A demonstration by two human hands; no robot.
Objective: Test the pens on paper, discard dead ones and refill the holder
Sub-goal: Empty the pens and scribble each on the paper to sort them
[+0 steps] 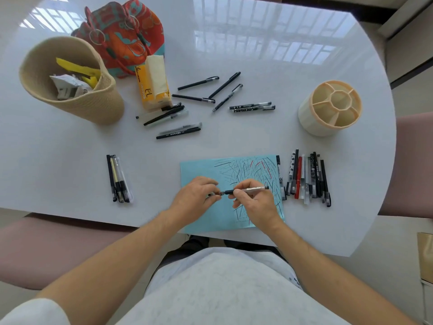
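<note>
Hands (225,195) both pinch one pen (246,190) — its cap end hidden inside left fingers (208,193).

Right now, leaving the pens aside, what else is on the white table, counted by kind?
Open containers: 2 (woven beige basket, cream divided pen holder)
Red-orange patterned fabric bag: 1
Yellow tissue pack: 1
Scribbled light blue paper sheet: 1
Total: 5
</note>
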